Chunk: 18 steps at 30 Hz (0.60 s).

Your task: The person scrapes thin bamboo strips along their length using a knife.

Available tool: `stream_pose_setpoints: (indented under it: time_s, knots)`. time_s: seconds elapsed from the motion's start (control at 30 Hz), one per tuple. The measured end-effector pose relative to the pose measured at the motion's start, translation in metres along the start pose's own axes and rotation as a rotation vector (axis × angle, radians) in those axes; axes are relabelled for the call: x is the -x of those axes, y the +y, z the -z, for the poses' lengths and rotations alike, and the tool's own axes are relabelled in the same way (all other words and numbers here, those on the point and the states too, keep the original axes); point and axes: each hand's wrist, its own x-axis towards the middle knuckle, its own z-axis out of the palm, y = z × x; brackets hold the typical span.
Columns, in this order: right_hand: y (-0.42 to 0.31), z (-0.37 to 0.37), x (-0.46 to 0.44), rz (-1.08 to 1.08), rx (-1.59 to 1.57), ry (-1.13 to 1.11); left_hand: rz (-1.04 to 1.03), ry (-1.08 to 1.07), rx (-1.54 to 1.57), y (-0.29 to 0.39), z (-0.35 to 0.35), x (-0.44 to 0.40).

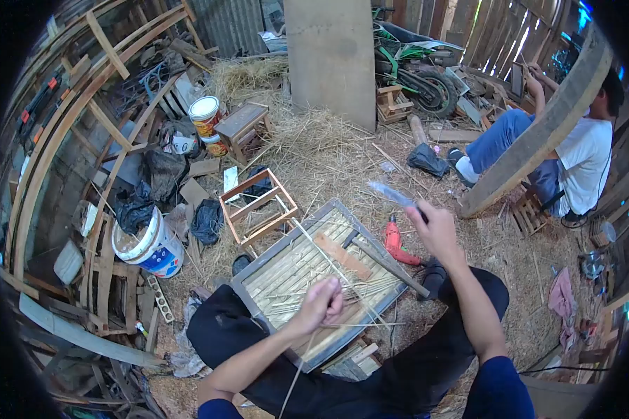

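1. The right hand [433,227] is closed around the dark handle of a knife [393,195], its blade raised and pointing away from the body. The left hand [318,305] is curled into a loose fist; a thin pale strip [298,377] trails from beneath it towards the lap, apparently pinched in the fingers, though the grip itself is hidden.
2. Below the left hand is a slatted, framed surface [258,263] with loose strips [353,290] scattered over it. If the knife were drawn towards the left hand and slipped, the bare fingers could be cut; a snag in the strip could cause such a slip.
3. Also on the surface lie a flat wooden piece [342,256] and a hammer [391,267], whose handle crosses the frame's edge. A knee or forearm catching that overhang could knock it off.
4. Just beyond the hammer, a red power drill [398,244] lies on the floor, near a foot that could bump it.
5. Farther out are an open wooden frame [258,206] and a white bucket [162,248]. Well apart on the right sits another person [583,157], outside the knife's present reach.
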Motion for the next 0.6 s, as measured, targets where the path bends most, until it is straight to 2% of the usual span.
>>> stream_pose_setpoints:
  time_s: [0.13,0.37,0.43,0.57,0.6]
  knots:
    - [-0.004,-0.016,0.021,0.200,0.080,-0.068,0.016,0.042,-0.016,0.008,0.001,-0.006]
    - [-0.026,-0.019,0.013,0.245,-0.109,-0.073,-0.023,0.093,-0.031,0.007,-0.002,-0.021]
    - [-0.037,-0.021,0.014,0.222,-0.194,-0.109,-0.059,0.151,-0.042,0.014,-0.012,-0.022]
    - [-0.055,-0.025,0.016,0.229,-0.269,-0.188,-0.044,0.132,-0.100,0.011,-0.009,-0.027]
    - [-0.059,-0.022,0.016,0.176,-0.341,-0.269,-0.040,0.132,-0.129,0.010,-0.009,-0.028]
